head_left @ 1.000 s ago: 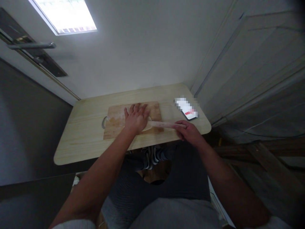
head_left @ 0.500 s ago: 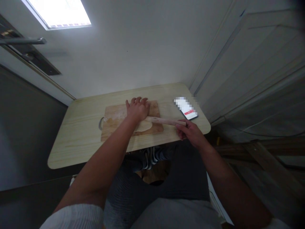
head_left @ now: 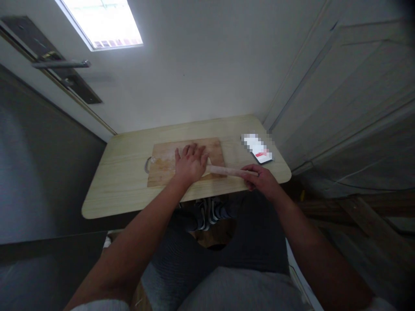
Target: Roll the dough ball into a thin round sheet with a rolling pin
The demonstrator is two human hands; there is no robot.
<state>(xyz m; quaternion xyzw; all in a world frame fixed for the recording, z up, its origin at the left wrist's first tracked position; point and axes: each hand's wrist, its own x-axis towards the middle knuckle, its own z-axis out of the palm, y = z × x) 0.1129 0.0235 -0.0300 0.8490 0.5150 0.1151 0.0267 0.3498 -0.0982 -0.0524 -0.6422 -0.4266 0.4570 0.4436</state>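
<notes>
My left hand (head_left: 191,165) lies palm down with its fingers spread, over the left end of a wooden rolling pin (head_left: 223,170) and a thin, pale sheet of dough (head_left: 206,174). Most of the dough is hidden beneath that hand; only a little shows at its right side. Closed around the pin's right end is my right hand (head_left: 259,178), just past the board near the table's front edge. Under the dough is a wooden cutting board (head_left: 162,172), with a metal ring handle (head_left: 147,165) at its left and white flour marks on top.
A phone (head_left: 258,149) with a lit, partly blurred screen lies on the pale wooden table (head_left: 113,181), right of the board. Behind the table stands a white door with a small window (head_left: 106,21) and a lever handle (head_left: 61,64). My legs are under the table's front edge.
My left hand has come toward me across the board, along with the pin's left end, and now covers most of the dough. My right hand keeps its grip. The whole view has shifted slightly.
</notes>
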